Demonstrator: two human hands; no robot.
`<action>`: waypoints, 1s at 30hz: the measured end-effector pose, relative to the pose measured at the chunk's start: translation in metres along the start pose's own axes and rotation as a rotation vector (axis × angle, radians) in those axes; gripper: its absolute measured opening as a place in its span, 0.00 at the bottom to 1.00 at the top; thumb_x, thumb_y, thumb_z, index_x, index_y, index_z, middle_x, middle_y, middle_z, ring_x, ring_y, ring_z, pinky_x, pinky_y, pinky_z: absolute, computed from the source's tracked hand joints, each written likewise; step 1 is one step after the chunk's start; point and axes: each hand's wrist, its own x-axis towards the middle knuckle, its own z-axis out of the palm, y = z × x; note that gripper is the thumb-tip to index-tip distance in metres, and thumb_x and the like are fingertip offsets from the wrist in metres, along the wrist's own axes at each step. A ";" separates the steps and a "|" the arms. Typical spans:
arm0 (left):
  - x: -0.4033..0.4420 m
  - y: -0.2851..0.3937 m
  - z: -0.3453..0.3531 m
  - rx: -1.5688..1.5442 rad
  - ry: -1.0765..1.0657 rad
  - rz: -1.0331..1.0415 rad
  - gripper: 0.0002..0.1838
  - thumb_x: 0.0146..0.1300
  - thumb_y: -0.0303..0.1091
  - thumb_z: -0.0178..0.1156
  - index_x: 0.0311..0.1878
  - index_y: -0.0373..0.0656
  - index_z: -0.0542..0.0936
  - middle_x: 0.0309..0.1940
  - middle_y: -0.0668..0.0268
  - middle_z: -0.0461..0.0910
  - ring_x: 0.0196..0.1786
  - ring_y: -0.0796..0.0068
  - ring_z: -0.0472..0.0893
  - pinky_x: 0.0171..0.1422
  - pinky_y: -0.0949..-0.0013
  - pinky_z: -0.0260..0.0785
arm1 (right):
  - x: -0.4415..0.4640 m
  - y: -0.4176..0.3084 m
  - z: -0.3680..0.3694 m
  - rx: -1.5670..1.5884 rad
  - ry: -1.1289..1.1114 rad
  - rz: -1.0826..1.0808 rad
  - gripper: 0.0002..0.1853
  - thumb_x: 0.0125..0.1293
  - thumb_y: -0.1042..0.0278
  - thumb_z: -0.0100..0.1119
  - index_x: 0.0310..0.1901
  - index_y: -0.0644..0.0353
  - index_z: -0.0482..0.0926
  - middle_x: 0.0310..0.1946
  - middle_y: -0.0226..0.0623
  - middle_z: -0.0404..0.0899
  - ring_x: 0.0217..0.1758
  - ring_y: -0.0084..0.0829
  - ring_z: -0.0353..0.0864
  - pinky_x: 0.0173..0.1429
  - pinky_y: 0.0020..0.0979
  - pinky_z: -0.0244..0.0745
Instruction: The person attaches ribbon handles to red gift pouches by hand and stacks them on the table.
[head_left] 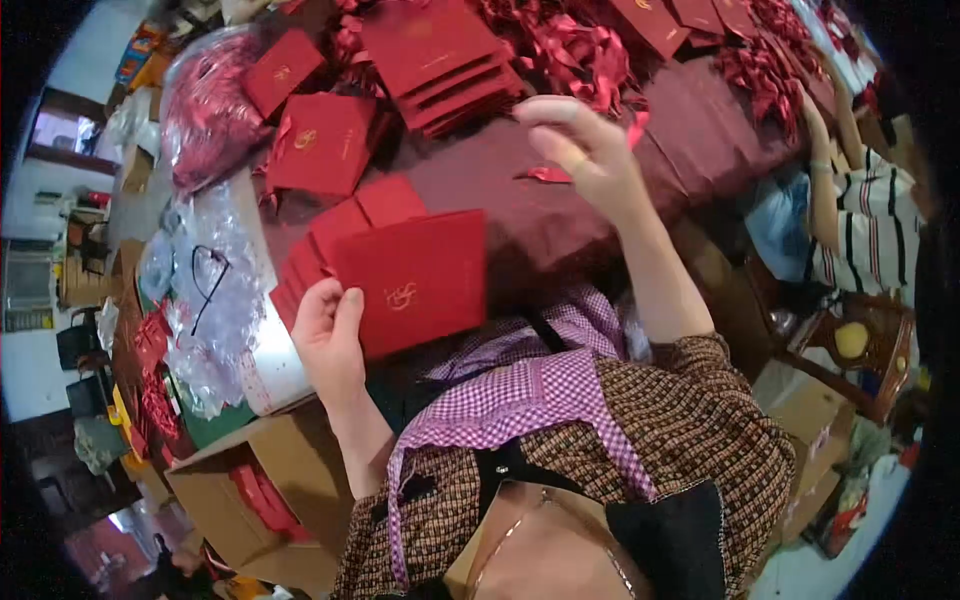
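Thumb and fingers of my left hand [330,335] pinch the left edge of a flat red card [430,260] with a gold emblem, tilted above the table's front edge. Behind it, more red cards [375,205] lie overlapping, partly hidden. My right hand [580,150] is raised over the dark red tablecloth, its fingers bent and apart from the thumb, slightly blurred. No object shows in it. A short red ribbon [548,175] lies close below that hand. Beyond is a stack of red cards [440,65].
Red ribbons [580,60] are heaped at the back. To the left are a plastic bag of red material [212,110], clear plastic wrap [205,290] and glasses [208,285]. An open cardboard box [225,495] stands lower left. Another person's arm [822,190] reaches in at right.
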 end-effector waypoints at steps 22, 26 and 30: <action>0.017 -0.020 0.005 -0.048 0.044 -0.142 0.13 0.62 0.21 0.62 0.50 0.30 0.77 0.36 0.66 0.81 0.38 0.83 0.77 0.44 0.80 0.70 | -0.033 0.069 0.003 -0.825 -0.186 -0.110 0.03 0.59 0.69 0.59 0.35 0.55 0.78 0.35 0.34 0.77 0.46 0.38 0.74 0.50 0.40 0.66; 0.016 -0.016 0.010 -0.046 0.095 -0.174 0.13 0.63 0.21 0.60 0.51 0.30 0.77 0.36 0.68 0.81 0.37 0.84 0.77 0.43 0.81 0.70 | -0.023 0.062 0.010 -0.494 0.035 -0.028 0.04 0.64 0.76 0.59 0.39 0.61 0.76 0.34 0.37 0.80 0.36 0.35 0.79 0.43 0.34 0.73; 0.018 -0.012 0.016 -0.062 0.065 -0.143 0.13 0.63 0.20 0.59 0.51 0.30 0.77 0.34 0.69 0.80 0.37 0.87 0.76 0.42 0.82 0.68 | -0.017 0.025 0.027 -0.067 0.028 0.197 0.06 0.69 0.77 0.53 0.46 0.64 0.75 0.38 0.28 0.77 0.43 0.17 0.74 0.48 0.20 0.70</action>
